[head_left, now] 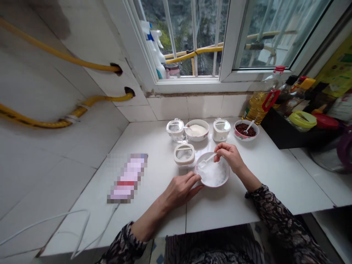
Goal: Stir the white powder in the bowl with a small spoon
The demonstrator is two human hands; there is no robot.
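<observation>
Between the thumb and fingers of my right hand (228,156) is the handle of a small white spoon (204,162). Its scoop end rests at the white grains in a white bowl (227,180) with a pinkish rim. The fingers and thumb of my left hand (184,186) close on this bowl's left edge. Just behind my left hand sits a clear jar (184,156) with a cream-rimmed lid. Farther back are a second lidded jar (175,129), a bowl of white powder (197,130) with a spoon in it, and a third jar (221,129).
A bowl of dark reddish bits (246,130) with a white spoon stands at the back right, beside an oil bottle (258,101) and a black rack (277,128) of bottles. At left lies a blurred-out phone (128,178) with a white cable (106,225). The counter's front edge is close to me.
</observation>
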